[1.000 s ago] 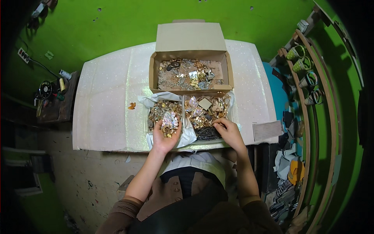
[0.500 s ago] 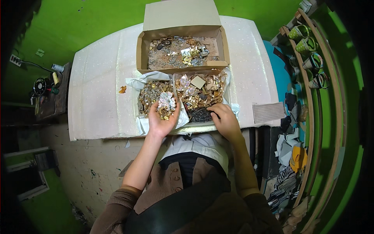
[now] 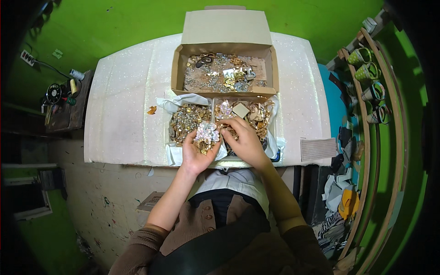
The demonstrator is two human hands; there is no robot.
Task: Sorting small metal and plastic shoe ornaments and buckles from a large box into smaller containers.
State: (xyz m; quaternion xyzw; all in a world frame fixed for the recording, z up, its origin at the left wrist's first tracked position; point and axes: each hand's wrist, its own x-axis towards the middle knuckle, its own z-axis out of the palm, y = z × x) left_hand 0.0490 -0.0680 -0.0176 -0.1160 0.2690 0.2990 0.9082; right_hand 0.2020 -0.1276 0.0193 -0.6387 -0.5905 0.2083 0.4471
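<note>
Drawn leftward since half a second ago, the right hand (image 3: 244,143) has neared the left hand (image 3: 197,160), whose curled fingers cradle glittering ornaments (image 3: 207,132) on the near side of the open cardboard box (image 3: 178,71), while its own bent fingers, also nearer than the box, grip something or nothing, I cannot tell.

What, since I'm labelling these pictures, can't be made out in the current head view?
All in the head view:
Right hand: too small to tell whether its fingertips pinch anything.
Left hand: part of its palm is covered by glittery pieces.
Whatever lies beneath the right hand: that hand hides it.
Silvery bits in the cardboard box: too small to tell apart.
Small box on the floor: partly hidden by the left forearm.
</note>
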